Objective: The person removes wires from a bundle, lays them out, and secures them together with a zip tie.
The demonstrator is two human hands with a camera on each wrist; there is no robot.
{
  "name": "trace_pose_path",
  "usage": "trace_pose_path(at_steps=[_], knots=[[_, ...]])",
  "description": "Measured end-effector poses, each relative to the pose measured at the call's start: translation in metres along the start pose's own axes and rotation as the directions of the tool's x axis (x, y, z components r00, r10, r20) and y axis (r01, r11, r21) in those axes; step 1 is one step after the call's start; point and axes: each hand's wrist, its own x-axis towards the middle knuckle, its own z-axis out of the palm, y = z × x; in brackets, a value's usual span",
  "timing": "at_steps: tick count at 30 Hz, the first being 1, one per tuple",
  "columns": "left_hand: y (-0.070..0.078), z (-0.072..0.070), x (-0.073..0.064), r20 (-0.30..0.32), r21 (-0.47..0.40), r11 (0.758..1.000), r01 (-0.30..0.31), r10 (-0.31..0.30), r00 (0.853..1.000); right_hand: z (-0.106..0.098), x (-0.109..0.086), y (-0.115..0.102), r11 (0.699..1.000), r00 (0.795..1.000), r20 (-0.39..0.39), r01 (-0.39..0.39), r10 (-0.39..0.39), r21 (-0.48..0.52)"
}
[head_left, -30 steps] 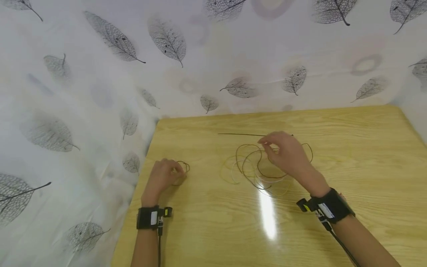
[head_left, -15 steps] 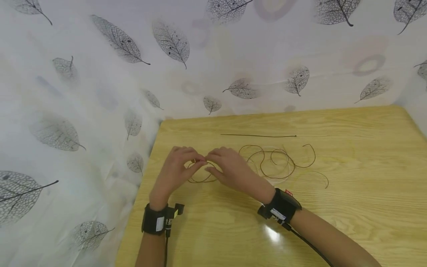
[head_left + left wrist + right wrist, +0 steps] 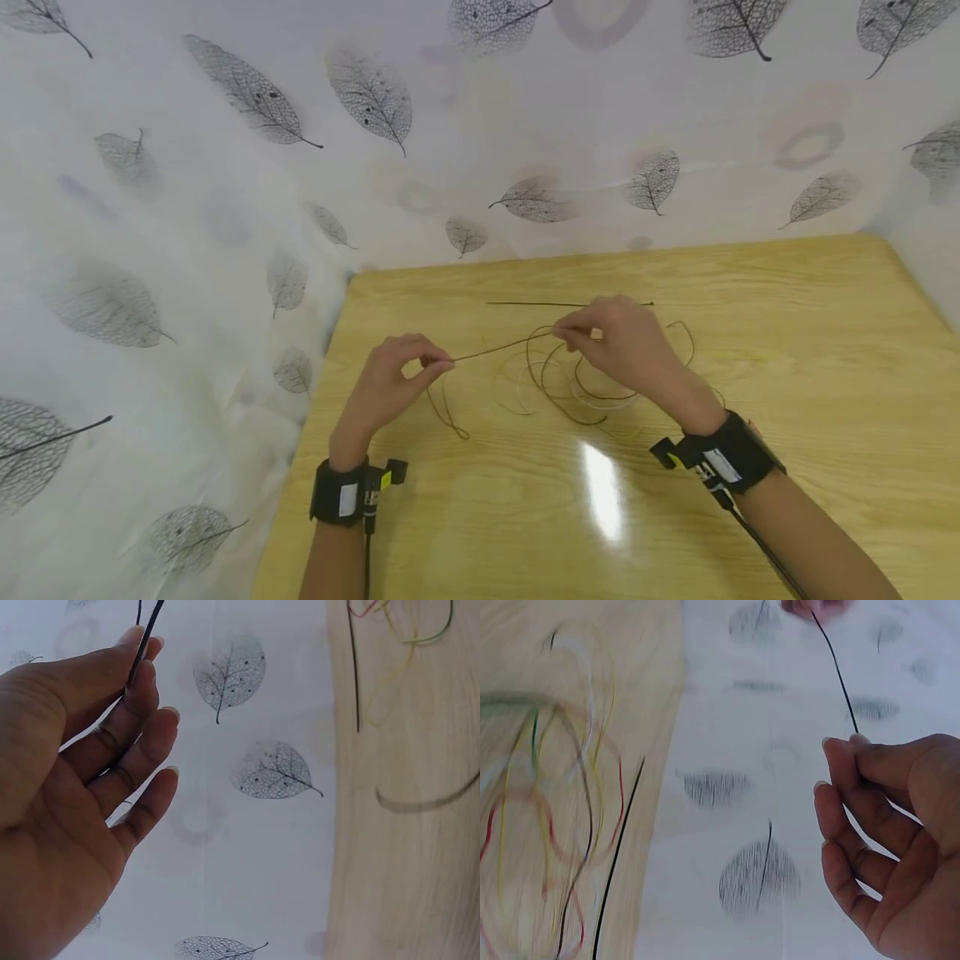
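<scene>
A thin dark cord [image 3: 501, 347] runs taut between my two hands. My left hand [image 3: 386, 383] pinches it between thumb and fingertips on the left, and a loop of cord [image 3: 453, 425] hangs below those fingers. My right hand [image 3: 626, 346] pinches the other end between thumb and forefinger, held above the tangle of loose cords. In the right wrist view the cord [image 3: 838, 671] looks black and rises from the fingertips toward the other hand. The left wrist view shows dark strands [image 3: 148, 637] leaving the left fingertips.
Loose brown, white and yellow cords [image 3: 543, 390] lie tangled at mid-table; red and green ones show in the right wrist view. Behind them lies a straight, thin dark strand [image 3: 525, 303] with a small knob. Leaf-patterned sheeting [image 3: 420, 225] borders the wooden table [image 3: 480, 517].
The right hand has come left from the tangle to meet the left hand, then gone back right, drawing the cord out between them. The left hand has shifted slightly right.
</scene>
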Motion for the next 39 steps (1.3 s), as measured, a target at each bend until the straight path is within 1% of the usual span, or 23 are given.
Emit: trace_pose_path(at_steps=[4, 6, 8, 12, 15, 18, 21, 22, 24, 26, 28, 31, 34, 37, 39], knots=[[-0.006, 0.006, -0.002, 0.059, -0.033, 0.999, 0.036, -0.034, 0.998, -0.02, -0.016, 0.026, 0.996, 0.999, 0.005, -0.048, 0.048, -0.069], [-0.008, 0.008, -0.004, 0.074, -0.03, 0.998, 0.061, -0.059, 0.996, -0.031, -0.025, 0.037, 0.991, 0.995, -0.003, -0.098, 0.098, -0.091], [-0.01, 0.009, -0.006, 0.077, -0.021, 0.995, 0.094, -0.093, 0.993, -0.043, -0.035, 0.05, 0.981, 0.987, -0.013, -0.161, 0.161, -0.104], [-0.016, 0.008, -0.01, 0.067, -0.011, 0.988, 0.153, -0.152, 0.986, -0.068, -0.062, 0.08, 0.946, 0.96, -0.033, -0.281, 0.279, -0.162], [-0.022, 0.009, -0.011, 0.077, -0.032, 0.985, 0.169, -0.166, 0.983, -0.083, -0.085, 0.102, 0.916, 0.938, -0.034, -0.346, 0.346, -0.203], [-0.029, 0.014, -0.01, 0.102, -0.042, 0.983, 0.176, -0.171, 0.98, -0.093, -0.107, 0.121, 0.893, 0.92, -0.028, -0.386, 0.39, -0.233], [-0.036, 0.021, -0.011, 0.13, -0.035, 0.976, 0.213, -0.207, 0.97, -0.1, -0.126, 0.136, 0.865, 0.9, -0.031, -0.427, 0.435, -0.262], [-0.039, 0.024, -0.012, 0.139, -0.029, 0.972, 0.234, -0.228, 0.964, -0.102, -0.131, 0.14, 0.857, 0.893, -0.031, -0.441, 0.45, -0.266], [-0.044, 0.029, -0.013, 0.154, -0.023, 0.963, 0.268, -0.262, 0.953, -0.105, -0.141, 0.146, 0.84, 0.876, -0.026, -0.47, 0.482, -0.273], [-0.048, 0.034, -0.014, 0.164, -0.017, 0.958, 0.287, -0.281, 0.946, -0.107, -0.148, 0.151, 0.827, 0.862, -0.016, -0.491, 0.507, -0.273], [-0.052, 0.039, -0.013, 0.171, -0.012, 0.957, 0.291, -0.285, 0.943, -0.107, -0.154, 0.155, 0.82, 0.853, -0.002, -0.504, 0.523, -0.271], [-0.055, 0.047, -0.011, 0.179, 0.0, 0.958, 0.287, -0.282, 0.943, -0.106, -0.16, 0.162, 0.815, 0.844, 0.022, -0.51, 0.536, -0.274], [-0.056, 0.055, -0.009, 0.213, 0.013, 0.954, 0.299, -0.295, 0.931, -0.105, -0.166, 0.169, 0.803, 0.831, 0.047, -0.518, 0.554, -0.294], [-0.053, 0.061, -0.009, 0.258, 0.023, 0.952, 0.304, -0.299, 0.919, -0.107, -0.172, 0.174, 0.787, 0.814, 0.071, -0.529, 0.576, -0.316], [-0.049, 0.063, -0.008, 0.273, 0.023, 0.954, 0.299, -0.293, 0.916, -0.108, -0.175, 0.177, 0.775, 0.8, 0.077, -0.545, 0.595, -0.321]])
